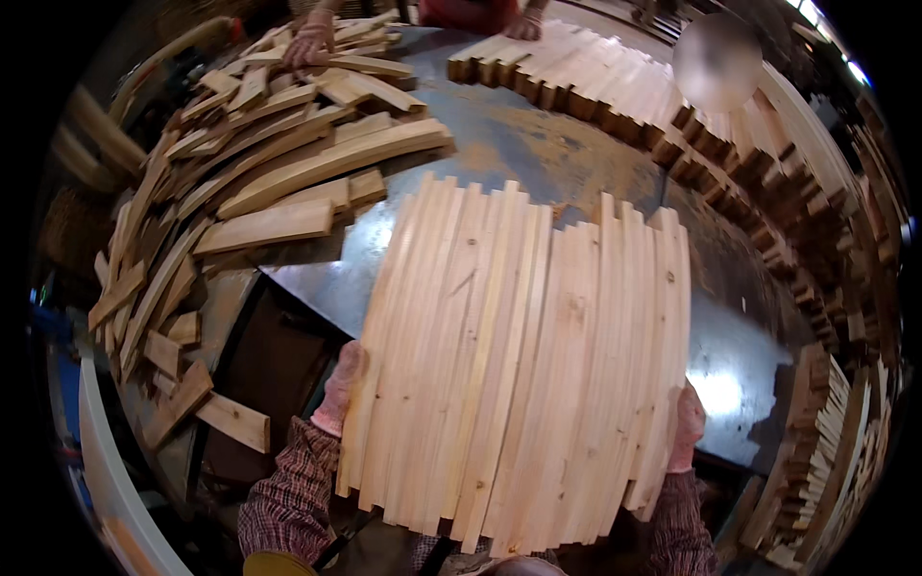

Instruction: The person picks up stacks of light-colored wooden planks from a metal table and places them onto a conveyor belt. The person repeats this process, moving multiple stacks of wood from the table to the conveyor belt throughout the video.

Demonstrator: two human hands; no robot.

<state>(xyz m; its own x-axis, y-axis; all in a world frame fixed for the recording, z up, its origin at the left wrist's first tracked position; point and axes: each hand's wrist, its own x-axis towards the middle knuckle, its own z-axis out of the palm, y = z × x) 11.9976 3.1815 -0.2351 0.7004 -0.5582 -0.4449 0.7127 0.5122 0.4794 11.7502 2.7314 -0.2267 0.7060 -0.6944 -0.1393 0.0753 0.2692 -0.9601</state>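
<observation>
A wide row of pale wooden strips (509,365), packed side by side with uneven ends, lies in front of me. Its far part is over the metal table (461,125) and its near end reaches back toward my body. My left hand (341,389), in a pinkish glove, presses on the row's left side. On the opposite side my right hand (687,427), gloved alike, clamps the strips inward. Most of my fingers are hidden by the wood. Both hands squeeze the whole row between them.
Loose wood offcuts (279,173) heap up on the left. Stacked strips (595,82) line the far right edge, with more wood pieces (816,451) at the lower right. Across the table a co-worker's gloved hand (309,43) touches the offcuts; another hand (525,24) rests by the strips.
</observation>
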